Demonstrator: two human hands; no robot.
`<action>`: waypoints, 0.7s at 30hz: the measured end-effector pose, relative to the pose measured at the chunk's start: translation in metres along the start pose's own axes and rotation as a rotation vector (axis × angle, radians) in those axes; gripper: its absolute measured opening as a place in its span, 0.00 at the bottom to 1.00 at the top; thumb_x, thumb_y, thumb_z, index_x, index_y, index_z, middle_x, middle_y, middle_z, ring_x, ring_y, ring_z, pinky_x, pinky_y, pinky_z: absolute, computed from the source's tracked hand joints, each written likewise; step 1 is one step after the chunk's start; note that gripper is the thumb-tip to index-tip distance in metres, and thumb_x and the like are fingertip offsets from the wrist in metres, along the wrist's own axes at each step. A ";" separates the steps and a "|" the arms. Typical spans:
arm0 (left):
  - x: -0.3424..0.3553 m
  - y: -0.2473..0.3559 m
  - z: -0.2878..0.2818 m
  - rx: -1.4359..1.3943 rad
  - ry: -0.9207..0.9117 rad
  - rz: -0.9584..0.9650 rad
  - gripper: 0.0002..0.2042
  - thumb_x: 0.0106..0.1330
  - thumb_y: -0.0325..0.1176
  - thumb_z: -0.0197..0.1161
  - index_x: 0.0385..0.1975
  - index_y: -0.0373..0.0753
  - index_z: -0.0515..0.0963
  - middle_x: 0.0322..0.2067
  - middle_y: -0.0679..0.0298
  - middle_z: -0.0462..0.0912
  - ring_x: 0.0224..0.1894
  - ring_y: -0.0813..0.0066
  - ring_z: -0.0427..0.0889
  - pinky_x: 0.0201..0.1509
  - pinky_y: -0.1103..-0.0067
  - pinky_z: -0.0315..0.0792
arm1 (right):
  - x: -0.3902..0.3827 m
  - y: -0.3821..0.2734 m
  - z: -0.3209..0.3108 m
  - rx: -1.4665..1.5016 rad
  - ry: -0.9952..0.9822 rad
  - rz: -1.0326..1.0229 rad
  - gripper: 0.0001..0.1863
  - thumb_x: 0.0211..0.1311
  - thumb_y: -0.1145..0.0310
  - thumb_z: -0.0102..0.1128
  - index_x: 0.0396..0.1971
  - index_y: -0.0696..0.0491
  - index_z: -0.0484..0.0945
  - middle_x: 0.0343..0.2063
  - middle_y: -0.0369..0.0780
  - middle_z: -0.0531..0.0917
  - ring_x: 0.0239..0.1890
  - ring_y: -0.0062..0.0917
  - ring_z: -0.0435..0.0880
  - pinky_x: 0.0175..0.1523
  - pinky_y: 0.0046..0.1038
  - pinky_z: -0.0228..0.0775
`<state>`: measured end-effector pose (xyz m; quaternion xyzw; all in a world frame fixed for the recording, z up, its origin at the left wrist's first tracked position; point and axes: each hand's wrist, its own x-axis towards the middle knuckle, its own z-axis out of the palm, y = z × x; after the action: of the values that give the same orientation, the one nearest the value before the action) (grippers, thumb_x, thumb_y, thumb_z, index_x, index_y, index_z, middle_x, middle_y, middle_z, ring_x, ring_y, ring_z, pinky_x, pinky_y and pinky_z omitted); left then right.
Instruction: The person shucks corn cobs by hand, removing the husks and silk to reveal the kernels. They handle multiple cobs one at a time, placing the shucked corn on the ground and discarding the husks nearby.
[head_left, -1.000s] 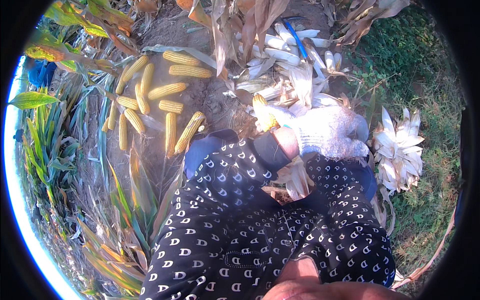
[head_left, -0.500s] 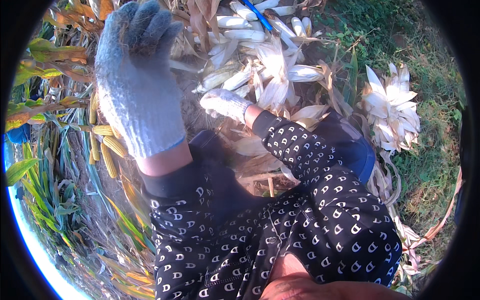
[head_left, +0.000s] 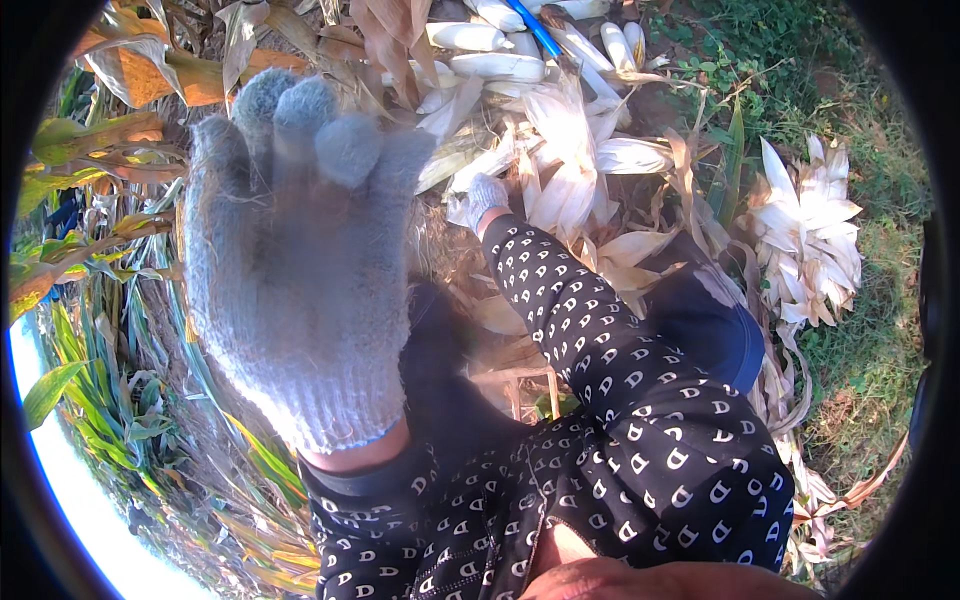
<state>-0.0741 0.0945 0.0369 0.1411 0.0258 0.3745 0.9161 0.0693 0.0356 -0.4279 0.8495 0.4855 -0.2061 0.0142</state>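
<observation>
My left hand (head_left: 300,270), in a grey-white knit glove, is raised close to the camera. Its palm is dirty, the fingers are apart and bent at the tips, and nothing is in it. Farther down, my right hand (head_left: 483,197), gloved alike, reaches to the near side of a corn pile and is at a pale ear of corn (head_left: 492,163). Its fingers are too small and foreshortened to show whether they grip that ear. Dry husks (head_left: 560,180) lie just right of it.
More pale corn ears (head_left: 497,67) lie at the top with a blue stick-like object (head_left: 535,28) across them. A bunch of dry husks (head_left: 805,230) sits on the grass at right. Corn stalks (head_left: 90,390) fill the left side. My dark-trousered knee (head_left: 720,320) borders the husks.
My left hand has come nearer to the camera and its fingers have spread, hiding the yellow ears on the left. My right hand has moved a little right and farther into the pile.
</observation>
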 end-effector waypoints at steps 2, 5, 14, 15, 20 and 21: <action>0.001 0.000 -0.004 -0.017 0.003 -0.045 0.20 0.83 0.43 0.48 0.55 0.34 0.81 0.51 0.56 0.86 0.49 0.60 0.84 0.63 0.55 0.72 | 0.003 -0.008 0.000 0.163 0.001 0.106 0.14 0.62 0.56 0.67 0.41 0.48 0.89 0.35 0.41 0.90 0.41 0.32 0.89 0.43 0.37 0.80; 0.004 0.000 -0.006 -0.013 0.030 -0.086 0.20 0.83 0.43 0.48 0.54 0.34 0.81 0.50 0.56 0.87 0.48 0.60 0.84 0.63 0.55 0.72 | 0.012 -0.016 0.012 0.803 0.049 0.309 0.15 0.66 0.55 0.63 0.46 0.47 0.87 0.40 0.39 0.89 0.44 0.30 0.88 0.45 0.35 0.78; 0.004 -0.012 0.002 0.054 0.116 -0.073 0.17 0.83 0.43 0.49 0.52 0.36 0.79 0.46 0.60 0.84 0.43 0.63 0.80 0.57 0.61 0.71 | 0.040 -0.020 -0.003 2.378 -0.042 0.432 0.14 0.73 0.56 0.57 0.49 0.46 0.82 0.41 0.35 0.86 0.44 0.25 0.84 0.47 0.32 0.76; 0.004 -0.012 0.002 0.076 0.141 -0.063 0.16 0.82 0.42 0.50 0.51 0.36 0.78 0.45 0.61 0.83 0.44 0.64 0.79 0.57 0.62 0.71 | 0.035 -0.019 -0.014 2.493 -0.073 0.450 0.12 0.73 0.57 0.58 0.48 0.47 0.82 0.40 0.35 0.86 0.44 0.26 0.84 0.46 0.32 0.77; 0.007 -0.013 -0.002 0.031 0.078 -0.035 0.15 0.82 0.41 0.51 0.51 0.35 0.77 0.45 0.60 0.83 0.44 0.63 0.78 0.57 0.61 0.71 | -0.036 -0.007 -0.083 2.839 -0.309 0.342 0.07 0.70 0.63 0.65 0.41 0.49 0.80 0.32 0.36 0.84 0.39 0.27 0.84 0.45 0.33 0.82; 0.008 -0.014 -0.002 0.038 0.055 -0.038 0.15 0.82 0.41 0.52 0.51 0.35 0.77 0.45 0.60 0.83 0.44 0.63 0.78 0.57 0.61 0.71 | -0.061 -0.007 -0.097 2.761 -0.377 0.241 0.08 0.69 0.63 0.68 0.38 0.48 0.78 0.29 0.36 0.81 0.35 0.26 0.83 0.40 0.30 0.82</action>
<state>-0.0588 0.0908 0.0311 0.1477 0.0609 0.3600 0.9192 0.0689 0.0108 -0.3156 0.1732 -0.1911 -0.6191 -0.7418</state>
